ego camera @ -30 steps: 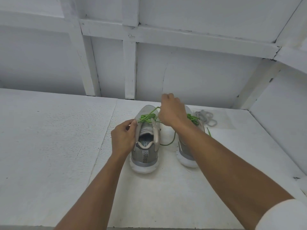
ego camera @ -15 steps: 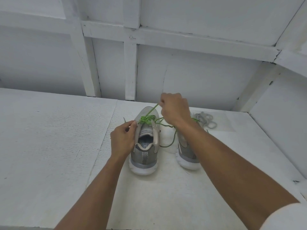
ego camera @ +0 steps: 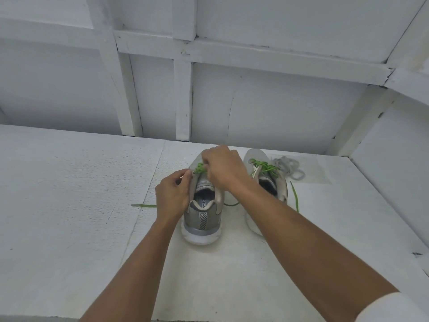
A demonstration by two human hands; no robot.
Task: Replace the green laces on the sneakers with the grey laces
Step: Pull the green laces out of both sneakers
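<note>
Two grey sneakers stand heel-toward-me on the white table. My left hand (ego camera: 173, 196) grips the left side of the left sneaker (ego camera: 202, 219) near its collar. My right hand (ego camera: 226, 167) is down over that shoe's eyelets, fingers curled on its green lace (ego camera: 200, 168). Loose green lace ends lie on the table on the shoe's left (ego camera: 144, 205) and between the shoes. The right sneaker (ego camera: 267, 180) is still laced in green (ego camera: 263, 166); my right forearm covers its heel. The grey laces (ego camera: 289, 167) lie in a heap just behind and right of it.
The white table (ego camera: 69, 205) stretches left and toward me. A white panelled wall (ego camera: 209, 101) rises right behind the shoes, and a side wall (ego camera: 394, 170) closes the table on the right.
My right hand has come down from holding the lace raised above the left sneaker to the eyelets. A green lace end now lies out to the shoe's left. The right sneaker's laces are uncovered.
</note>
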